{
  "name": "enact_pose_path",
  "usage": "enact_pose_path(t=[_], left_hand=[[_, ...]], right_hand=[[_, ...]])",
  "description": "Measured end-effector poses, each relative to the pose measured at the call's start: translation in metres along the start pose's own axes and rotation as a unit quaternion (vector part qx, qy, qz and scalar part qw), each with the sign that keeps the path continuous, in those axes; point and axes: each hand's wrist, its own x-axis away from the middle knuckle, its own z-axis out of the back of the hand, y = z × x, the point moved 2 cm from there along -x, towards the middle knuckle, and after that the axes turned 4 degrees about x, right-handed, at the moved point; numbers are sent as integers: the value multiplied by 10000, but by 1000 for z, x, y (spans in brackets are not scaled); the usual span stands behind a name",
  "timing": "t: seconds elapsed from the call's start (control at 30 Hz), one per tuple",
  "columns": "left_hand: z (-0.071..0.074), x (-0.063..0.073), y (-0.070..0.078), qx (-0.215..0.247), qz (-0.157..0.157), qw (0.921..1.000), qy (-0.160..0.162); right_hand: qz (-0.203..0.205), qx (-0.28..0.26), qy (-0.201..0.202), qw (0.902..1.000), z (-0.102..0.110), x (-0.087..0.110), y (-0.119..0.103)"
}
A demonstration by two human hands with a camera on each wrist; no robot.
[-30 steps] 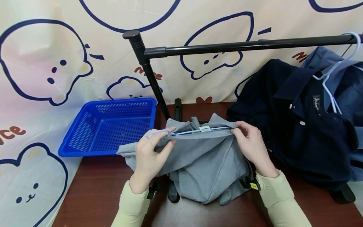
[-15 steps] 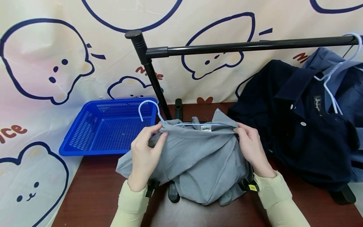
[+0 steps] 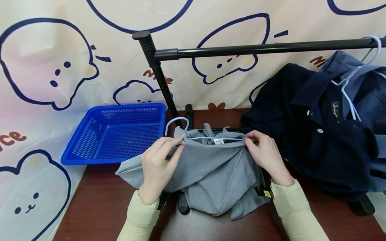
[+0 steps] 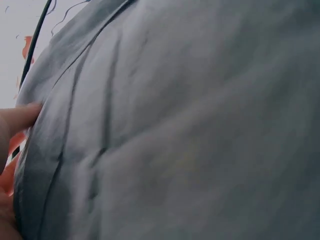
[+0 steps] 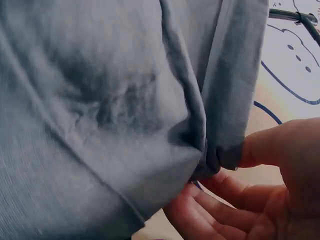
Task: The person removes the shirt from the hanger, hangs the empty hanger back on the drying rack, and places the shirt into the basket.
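A grey shirt (image 3: 211, 170) hangs bunched between my hands above the table, a pale tag (image 3: 218, 141) showing inside its upper opening. A light-blue hanger (image 3: 205, 138) lies partly inside that opening, its hook standing up near my left hand. My left hand (image 3: 159, 162) pinches the shirt's upper edge between thumb and fingers, close to the hook. On the other side, my right hand (image 3: 265, 154) pinches the edge at the hanger's far end. Grey cloth (image 4: 190, 140) fills most of the left wrist view. In the right wrist view, thumb and fingers hold a fold (image 5: 220, 155).
A blue plastic basket (image 3: 81, 160) stands behind my left hand. The black rack's rail (image 3: 241, 51) runs across the back, its post rising left of the middle. A navy shirt (image 3: 301, 134) on a hanger (image 3: 352, 77) hangs at the right. Brown table (image 3: 96, 207) lies below.
The hanger's hook, low by my left hand at first, came upright and then shifted right and slightly down. Both hands keep their hold on the shirt, moving only slightly.
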Motion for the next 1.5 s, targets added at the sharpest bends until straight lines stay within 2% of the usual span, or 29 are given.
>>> enact_pose_path(t=[0.23,0.37,0.47,0.63,0.77,0.83,0.9,0.97,1.03,1.1,1.17,1.27,1.37,1.4,1.47,1.5], left_hand=[[-2,-3,4,61,-160,9998,86],[-2,-3,7,18,-248,9996,146],[-2,-3,7,10,-266,9994,200],[0,-4,3,116,-139,9997,180],[3,-3,-3,107,116,9998,113],[4,-2,-7,63,312,9994,133],[5,-1,-10,0,532,9984,201],[5,1,-12,-24,738,9968,301],[5,3,-14,-33,871,9954,388],[5,5,-15,31,908,9948,465],[4,6,-15,111,839,9950,526],[2,6,-15,288,672,9955,599],[0,5,-15,617,564,9942,682],[0,5,-14,736,543,9934,694],[-1,4,-13,977,534,9914,694],[-2,3,-12,1077,529,9905,672]], right_hand=[[-205,-164,-128,9996,-4,-3,4],[-378,-206,-472,9980,-6,-4,9],[-447,-271,-514,9973,-7,-5,11],[-422,-609,-327,9967,-9,-4,12],[-486,-1333,-332,9893,-12,-4,14],[-474,-1958,-322,9790,-14,-4,14],[-410,-2661,-322,9625,-16,-4,13],[-365,-3419,-381,9383,-18,-3,12],[-325,-4114,-521,9094,-20,-2,11],[-308,-4611,-674,8843,-21,0,9],[-334,-4957,-832,8639,-23,1,7],[-437,-5114,-1065,8516,-27,2,4],[-633,-5149,-1305,8449,-38,3,1],[-695,-5088,-1378,8470,-43,5,0],[-889,-5078,-1441,8447,-55,6,-2],[-1026,-4992,-1433,8484,-61,7,-3]])
